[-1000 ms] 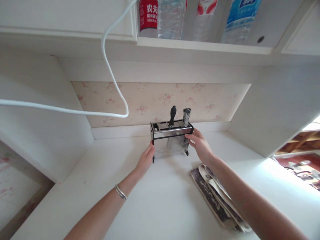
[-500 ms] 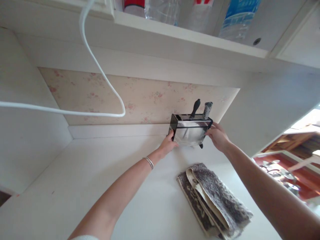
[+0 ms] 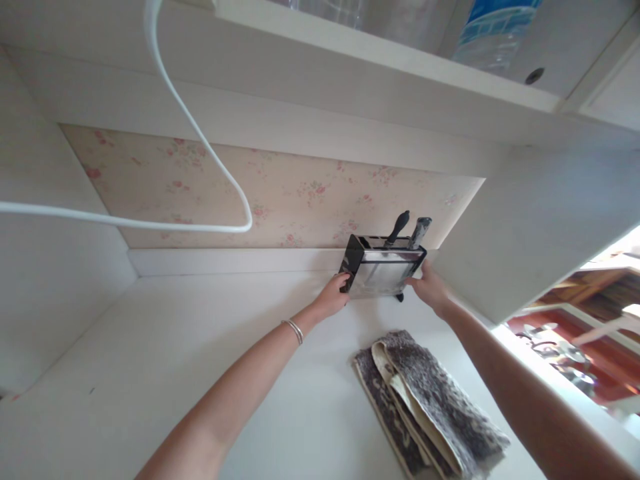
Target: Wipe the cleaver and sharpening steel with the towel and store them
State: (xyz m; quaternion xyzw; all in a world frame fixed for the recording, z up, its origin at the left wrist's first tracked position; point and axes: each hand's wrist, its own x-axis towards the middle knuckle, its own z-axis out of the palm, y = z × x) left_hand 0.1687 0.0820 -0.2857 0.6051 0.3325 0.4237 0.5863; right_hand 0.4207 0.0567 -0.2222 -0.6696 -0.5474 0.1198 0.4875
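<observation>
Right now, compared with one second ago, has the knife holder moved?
Yes, rightward: the knife holder is now much nearer the right end of the floral wallpaper behind it.

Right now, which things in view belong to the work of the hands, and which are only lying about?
In the job:
slotted holder, between left hand and right hand
black handle and grey handle in it

Lying about:
folded towel
white cable
blue-labelled bottle
</observation>
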